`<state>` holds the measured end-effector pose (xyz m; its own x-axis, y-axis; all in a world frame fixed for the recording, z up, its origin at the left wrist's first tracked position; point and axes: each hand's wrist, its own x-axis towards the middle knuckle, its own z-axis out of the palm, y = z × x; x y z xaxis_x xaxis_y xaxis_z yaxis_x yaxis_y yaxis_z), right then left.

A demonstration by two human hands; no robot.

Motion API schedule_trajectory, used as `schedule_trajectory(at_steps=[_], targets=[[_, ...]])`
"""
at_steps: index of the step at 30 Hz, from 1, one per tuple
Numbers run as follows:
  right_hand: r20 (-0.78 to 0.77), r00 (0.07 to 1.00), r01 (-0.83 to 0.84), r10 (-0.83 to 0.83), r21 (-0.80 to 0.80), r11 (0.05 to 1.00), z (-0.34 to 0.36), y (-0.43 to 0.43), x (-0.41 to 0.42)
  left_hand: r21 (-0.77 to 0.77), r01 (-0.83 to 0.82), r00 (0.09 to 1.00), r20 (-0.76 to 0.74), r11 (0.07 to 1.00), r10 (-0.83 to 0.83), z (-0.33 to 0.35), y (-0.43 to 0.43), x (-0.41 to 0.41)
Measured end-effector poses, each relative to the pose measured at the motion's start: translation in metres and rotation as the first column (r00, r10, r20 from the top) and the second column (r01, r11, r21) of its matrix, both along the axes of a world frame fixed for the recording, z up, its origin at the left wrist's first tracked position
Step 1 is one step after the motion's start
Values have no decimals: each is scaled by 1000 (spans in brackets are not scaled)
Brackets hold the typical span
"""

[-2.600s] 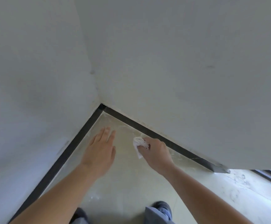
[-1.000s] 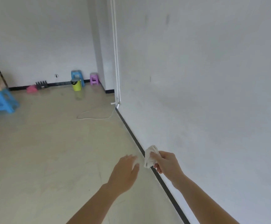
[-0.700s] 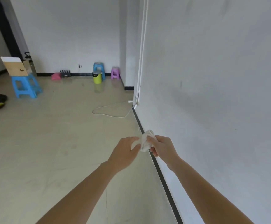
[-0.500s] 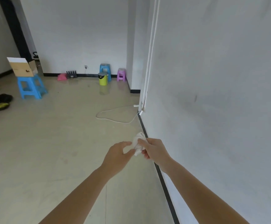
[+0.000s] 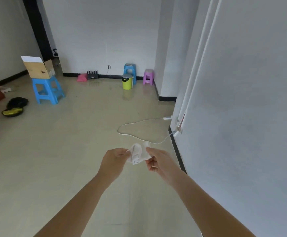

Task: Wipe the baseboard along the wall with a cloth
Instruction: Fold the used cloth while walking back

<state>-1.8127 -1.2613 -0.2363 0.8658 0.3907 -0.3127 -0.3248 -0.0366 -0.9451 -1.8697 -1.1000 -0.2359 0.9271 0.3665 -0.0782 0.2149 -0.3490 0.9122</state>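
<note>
I have the cloth (image 5: 138, 153) pinched between my left hand (image 5: 114, 159) and right hand (image 5: 158, 162), with the baseboard (image 5: 177, 151) running lengthwise just beside my right.

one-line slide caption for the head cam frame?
Both hands, left hand and right hand, hold a crumpled white cloth above the floor, beside the black baseboard.

I have both bare forearms stretched forward, hands close together. My left hand (image 5: 112, 159) and right hand (image 5: 158, 161) each pinch shut.
</note>
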Motion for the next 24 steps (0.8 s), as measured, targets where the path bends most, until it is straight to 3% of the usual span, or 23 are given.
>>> schedule_trajectory(at_steps=[3, 6, 9, 15, 19, 21, 24], targets=[[-68, 997, 36, -34, 19, 999, 2, 41, 78, -117, -13, 1000, 5, 993, 14, 13, 53, 75], [-8, 996, 83, -85, -156, 984, 6, 75, 147, -233, 11, 1000, -14, 972, -15, 27, 96, 147], [78, 993, 108, -93, -215, 971, 8, 107, 218, -188, 59, 997, -43, 980, -68, 27, 132, 226], [116, 990, -62, 80, -149, 987, -5, 179, 382, -110, 127, 986, -96, 986, -137, 9, 195, 406], [19, 1000, 4, -2, -134, 991, -6, 227, 510, -125, 192, 970, -128, 973, -207, 13, 241, 523], [-36, 999, -35, 33, -78, 996, 2, 246, 558, -197, 171, 973, -122, 965, -197, 17, 264, 569], [16, 998, -65, 66, -87, 994, 11, 284, 632, -369, 122, 983, -82, 921, -163, 20, 304, 639]])
